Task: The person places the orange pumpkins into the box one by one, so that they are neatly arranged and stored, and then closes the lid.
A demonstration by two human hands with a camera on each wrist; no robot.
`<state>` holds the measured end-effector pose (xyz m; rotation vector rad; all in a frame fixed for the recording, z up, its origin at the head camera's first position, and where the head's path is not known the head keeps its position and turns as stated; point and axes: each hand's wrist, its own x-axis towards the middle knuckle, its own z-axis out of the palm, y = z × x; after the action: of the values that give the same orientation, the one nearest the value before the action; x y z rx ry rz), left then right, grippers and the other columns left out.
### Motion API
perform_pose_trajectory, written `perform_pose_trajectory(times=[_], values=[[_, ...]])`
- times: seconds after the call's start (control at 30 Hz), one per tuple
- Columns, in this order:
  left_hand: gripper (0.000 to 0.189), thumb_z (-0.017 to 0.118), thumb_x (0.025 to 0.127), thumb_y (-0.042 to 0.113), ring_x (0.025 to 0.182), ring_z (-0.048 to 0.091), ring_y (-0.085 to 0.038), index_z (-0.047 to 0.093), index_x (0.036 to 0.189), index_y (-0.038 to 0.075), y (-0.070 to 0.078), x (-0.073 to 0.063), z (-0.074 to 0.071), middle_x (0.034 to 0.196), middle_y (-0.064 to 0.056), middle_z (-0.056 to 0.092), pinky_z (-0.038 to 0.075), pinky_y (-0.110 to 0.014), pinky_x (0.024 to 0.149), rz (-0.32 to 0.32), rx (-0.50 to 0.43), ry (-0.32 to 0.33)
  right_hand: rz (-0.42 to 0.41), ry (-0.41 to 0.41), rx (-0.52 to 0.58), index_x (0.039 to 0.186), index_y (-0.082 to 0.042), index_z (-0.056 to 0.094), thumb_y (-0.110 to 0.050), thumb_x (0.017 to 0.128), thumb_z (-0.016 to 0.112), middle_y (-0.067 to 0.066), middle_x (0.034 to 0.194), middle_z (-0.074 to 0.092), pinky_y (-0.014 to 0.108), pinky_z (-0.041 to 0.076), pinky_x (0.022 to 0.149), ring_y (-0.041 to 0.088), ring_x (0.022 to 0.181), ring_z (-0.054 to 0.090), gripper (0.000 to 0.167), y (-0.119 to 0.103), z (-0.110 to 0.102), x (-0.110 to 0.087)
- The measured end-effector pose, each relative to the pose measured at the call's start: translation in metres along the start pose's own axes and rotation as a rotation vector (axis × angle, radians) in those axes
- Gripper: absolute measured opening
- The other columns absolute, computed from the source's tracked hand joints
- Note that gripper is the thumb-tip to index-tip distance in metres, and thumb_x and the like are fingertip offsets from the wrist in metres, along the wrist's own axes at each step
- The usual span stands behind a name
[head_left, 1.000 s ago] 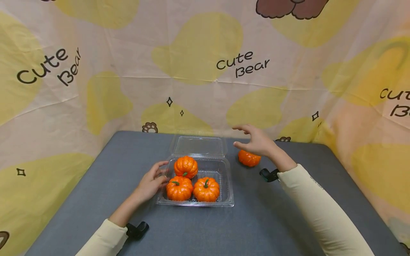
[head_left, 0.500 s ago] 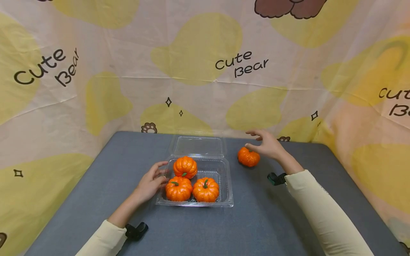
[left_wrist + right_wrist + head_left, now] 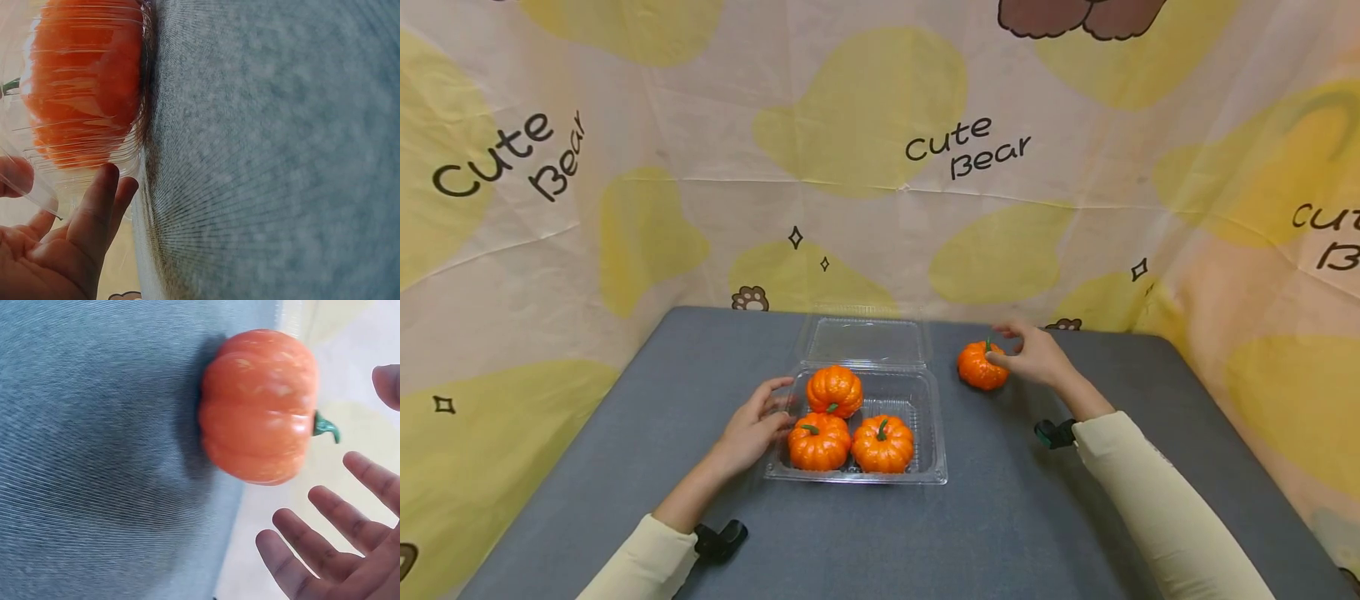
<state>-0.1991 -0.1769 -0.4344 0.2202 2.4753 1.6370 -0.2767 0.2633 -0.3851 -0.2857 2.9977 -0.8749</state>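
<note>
One pale cloth backdrop with yellow patches (image 3: 865, 108) is hanging behind a grey, cloth-covered table (image 3: 865, 542). On it, a clear, rectangular plastic container (image 3: 940, 442) is standing with its lid (image 3: 868, 342) lying open behind. The left hand (image 3: 754, 429) is resting against the container's left side, fingers loosely extended; the right hand (image 3: 1037, 354) is hovering wide beside a lone glossy, orange, ribbed pumpkin (image 3: 977, 371), holding nothing. That pumpkin is sitting right of the container, its curved green stem (image 3: 325, 427) pointing up. Three similar pumpkins (image 3: 818, 446) are lying inside the container. An off-centre grip would be risking a roll, the shell looking slick and rounded; too hard a left-hand push would be risking a buckled or shifted container, its walls looking thin.
</note>
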Motion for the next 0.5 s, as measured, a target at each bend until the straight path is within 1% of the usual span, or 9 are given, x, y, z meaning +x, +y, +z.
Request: perform_pose_trajectory(times=[0.13, 0.37, 0.5], values=[[0.05, 0.045, 0.097, 0.008, 0.112, 0.061, -0.034, 0.034, 0.145, 0.014, 0.0, -0.001, 0.0, 0.14, -0.026, 0.048, 0.056, -0.042, 0.088, 0.0, 0.006, -0.002, 0.018, -0.01, -0.001, 0.135, -0.011, 0.053, -0.039, 0.087, 0.066, 0.023, 0.134, 0.055, 0.052, 0.051, 0.086, 0.04, 0.108, 0.06, 0.057, 0.006, 0.007, -0.001], [0.05, 0.045, 0.097, 0.007, 0.112, 0.062, -0.035, 0.034, 0.145, 0.014, 0.0, -0.001, 0.0, 0.139, -0.026, 0.049, 0.056, -0.042, 0.088, -0.002, 0.01, 0.002, 0.006, -0.011, 0.032, 0.134, -0.011, 0.053, -0.04, 0.088, 0.065, 0.026, 0.13, 0.057, 0.054, 0.051, 0.088, 0.043, 0.108, 0.061, 0.056, 0.013, 0.013, -0.003], [0.05, 0.044, 0.096, 0.006, 0.111, 0.062, -0.035, 0.034, 0.145, 0.013, 0.0, -0.001, 0.001, 0.139, -0.027, 0.049, 0.056, -0.041, 0.088, -0.001, -0.004, 0.001, 0.003, -0.003, 0.056, 0.134, -0.011, 0.053, -0.037, 0.089, 0.064, 0.027, 0.131, 0.057, 0.054, 0.051, 0.089, 0.044, 0.108, 0.062, 0.053, 0.014, 0.015, -0.004]])
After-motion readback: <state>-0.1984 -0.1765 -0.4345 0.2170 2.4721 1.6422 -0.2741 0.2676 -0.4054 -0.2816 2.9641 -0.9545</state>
